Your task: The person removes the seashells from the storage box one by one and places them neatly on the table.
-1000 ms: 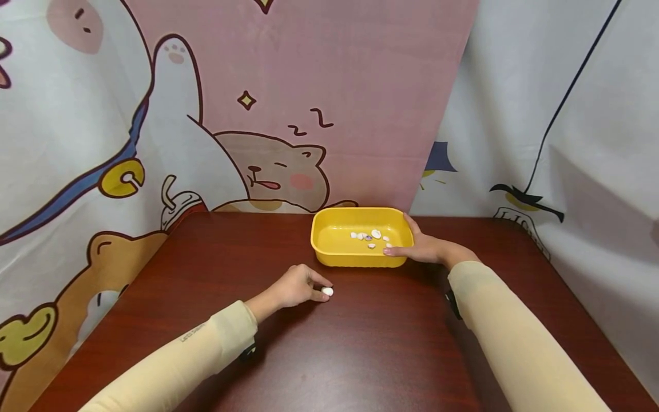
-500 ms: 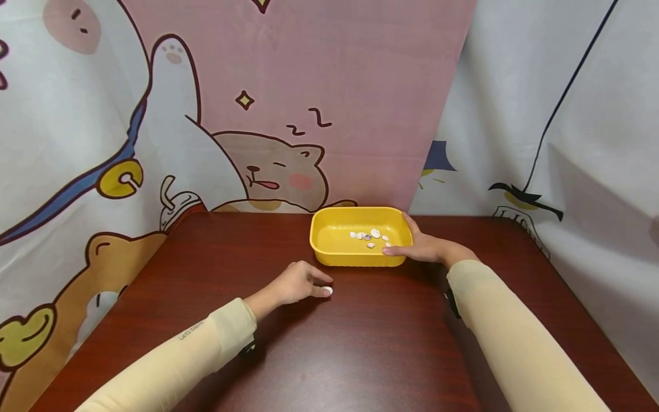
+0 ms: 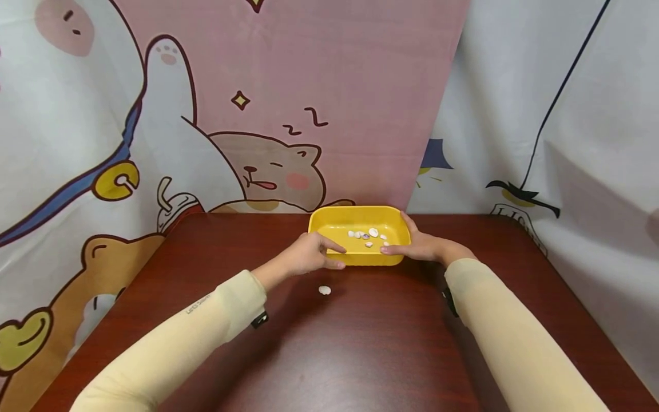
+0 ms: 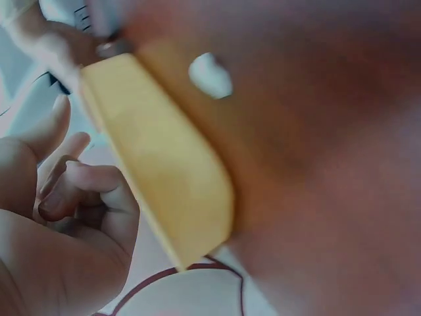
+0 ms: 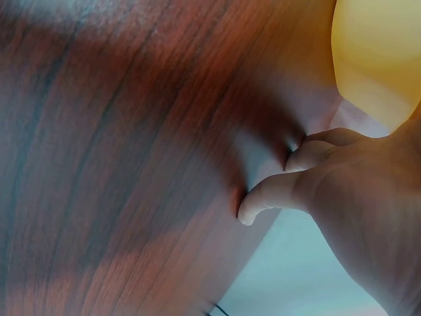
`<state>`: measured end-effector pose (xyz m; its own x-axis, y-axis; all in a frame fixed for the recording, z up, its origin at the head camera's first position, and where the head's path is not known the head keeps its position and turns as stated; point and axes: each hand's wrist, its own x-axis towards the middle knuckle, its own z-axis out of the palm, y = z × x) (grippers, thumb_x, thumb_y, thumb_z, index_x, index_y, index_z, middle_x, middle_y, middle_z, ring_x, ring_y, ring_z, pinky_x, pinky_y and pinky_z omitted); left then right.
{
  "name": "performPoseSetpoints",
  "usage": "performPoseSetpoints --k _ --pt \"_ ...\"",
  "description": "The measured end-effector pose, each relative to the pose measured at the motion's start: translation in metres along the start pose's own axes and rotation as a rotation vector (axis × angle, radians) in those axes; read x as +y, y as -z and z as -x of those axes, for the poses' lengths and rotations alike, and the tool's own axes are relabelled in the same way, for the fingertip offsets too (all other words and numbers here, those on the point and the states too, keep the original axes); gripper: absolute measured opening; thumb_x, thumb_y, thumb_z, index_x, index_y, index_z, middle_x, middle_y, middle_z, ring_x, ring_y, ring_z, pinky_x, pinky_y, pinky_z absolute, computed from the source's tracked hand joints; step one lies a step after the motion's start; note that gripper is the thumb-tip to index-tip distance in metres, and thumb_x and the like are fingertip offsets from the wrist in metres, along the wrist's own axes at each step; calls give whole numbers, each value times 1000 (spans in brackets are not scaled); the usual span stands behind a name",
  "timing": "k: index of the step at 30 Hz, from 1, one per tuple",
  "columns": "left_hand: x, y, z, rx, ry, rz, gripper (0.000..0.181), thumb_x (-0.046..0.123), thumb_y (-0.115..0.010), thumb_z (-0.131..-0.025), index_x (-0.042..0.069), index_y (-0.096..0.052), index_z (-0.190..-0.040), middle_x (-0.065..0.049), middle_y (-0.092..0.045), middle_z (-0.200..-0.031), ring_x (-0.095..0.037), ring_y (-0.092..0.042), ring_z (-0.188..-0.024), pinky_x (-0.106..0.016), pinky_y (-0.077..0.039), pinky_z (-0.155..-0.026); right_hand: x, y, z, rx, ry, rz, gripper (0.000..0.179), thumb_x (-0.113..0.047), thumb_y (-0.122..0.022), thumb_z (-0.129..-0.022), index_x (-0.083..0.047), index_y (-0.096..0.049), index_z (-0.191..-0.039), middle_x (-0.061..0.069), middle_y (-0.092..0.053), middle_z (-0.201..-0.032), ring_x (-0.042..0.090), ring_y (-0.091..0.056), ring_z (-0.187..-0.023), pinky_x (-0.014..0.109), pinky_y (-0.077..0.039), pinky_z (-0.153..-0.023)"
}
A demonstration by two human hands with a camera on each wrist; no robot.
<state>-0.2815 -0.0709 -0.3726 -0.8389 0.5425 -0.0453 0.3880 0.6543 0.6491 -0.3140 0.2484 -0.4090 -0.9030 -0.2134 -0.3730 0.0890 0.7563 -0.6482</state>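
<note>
A yellow plastic tub (image 3: pixel 362 259) stands near the table's back edge with several small white seashells (image 3: pixel 373 232) on its floor. My right hand (image 3: pixel 429 248) grips its right end, thumb over the front rim. In the right wrist view, other fingers (image 5: pixel 270 194) reach down by the tabletop. My left hand (image 3: pixel 308 257) hovers at the tub's front left, overlapping the rim; index finger and thumb are apart with nothing between them. Below that hand, one white seashell (image 3: pixel 324 290) lies on the table. The left wrist view shows this seashell (image 4: pixel 212 76) beside the tub's wall (image 4: pixel 168 158).
The dark red-brown wooden table (image 3: pixel 360 355) spreads out in front of the tub. Behind it hangs a pink and white cartoon cloth (image 3: pixel 370 103), and another pale cloth (image 3: pixel 592 200) borders the right side.
My left hand has let go of the seashell on the table and moved up and right to the tub's front rim. The right hand keeps its hold on the tub.
</note>
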Motion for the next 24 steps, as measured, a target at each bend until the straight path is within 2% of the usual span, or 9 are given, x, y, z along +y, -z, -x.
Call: performPoseSetpoints --k 3,6,7,9,12,16,20,22,24 --pt "13 10 -12 0 2 2 40 28 -86 -92 14 -79 -129 -4 -79 -101 -12 -53 -76 -25 -43 -67 0 1 1 2 8 -4 140 -77 -72 -84 -24 28 -166 29 -15 -171 45 -28 -153 68 -18 -130" --pt "20 16 -25 2 22 31 43 31 -85 -92 15 -77 -131 1 -62 -73 -11 -42 -57 -24 -38 -55 0 1 1 -1 12 -2 140 -77 -72 -84 -24 29 -166 29 -14 -172 46 -28 -154 69 -18 -129" --pt "21 17 -30 4 34 35 43 32 -85 -92 17 -77 -131 4 -57 -70 -11 -41 -53 -24 -38 -53 0 1 1 -2 14 -2 140 -78 -71 -84 -24 29 -166 29 -14 -172 46 -27 -154 69 -18 -129" --pt "20 18 -40 -2 58 42 45 33 -85 -93 17 -76 -134 2 -48 -64 -12 -38 -46 -25 -37 -48 0 0 1 -3 16 -4 140 -77 -72 -84 -24 29 -166 29 -12 -173 46 -27 -155 69 -17 -130" --pt "16 16 -56 11 79 25 46 34 -84 -93 18 -75 -134 -1 -57 -74 -12 -39 -47 -24 -39 -48 0 1 1 -7 23 2 139 -77 -71 -85 -23 30 -165 30 -11 -173 46 -26 -155 69 -18 -129" --pt "7 11 -76 26 107 23 48 34 -84 -93 16 -74 -136 -11 -71 -108 -16 -49 -60 -25 -47 -55 0 1 1 -7 17 -4 139 -76 -72 -85 -24 29 -165 30 -11 -172 46 -26 -155 69 -17 -130" --pt "-2 8 -91 2 142 65 50 31 -84 -94 13 -72 -139 -13 -65 -145 -27 -67 -95 -31 -60 -74 -1 1 2 -8 5 -15 139 -75 -72 -85 -24 29 -165 29 -11 -172 46 -25 -155 69 -17 -130" --pt "-5 6 -96 -11 162 95 48 26 -82 -95 12 -71 -140 -12 -60 -153 -28 -68 -110 -37 -62 -86 -1 1 2 -11 4 -15 139 -75 -72 -86 -24 30 -165 30 -11 -172 47 -25 -155 69 -17 -129" --pt "-7 4 -101 -6 190 134 46 20 -81 -96 12 -71 -139 -11 -58 -155 -23 -66 -111 -42 -61 -95 -3 1 3 -12 4 -19 139 -74 -72 -86 -24 30 -165 30 -11 -172 47 -25 -155 69 -17 -129"
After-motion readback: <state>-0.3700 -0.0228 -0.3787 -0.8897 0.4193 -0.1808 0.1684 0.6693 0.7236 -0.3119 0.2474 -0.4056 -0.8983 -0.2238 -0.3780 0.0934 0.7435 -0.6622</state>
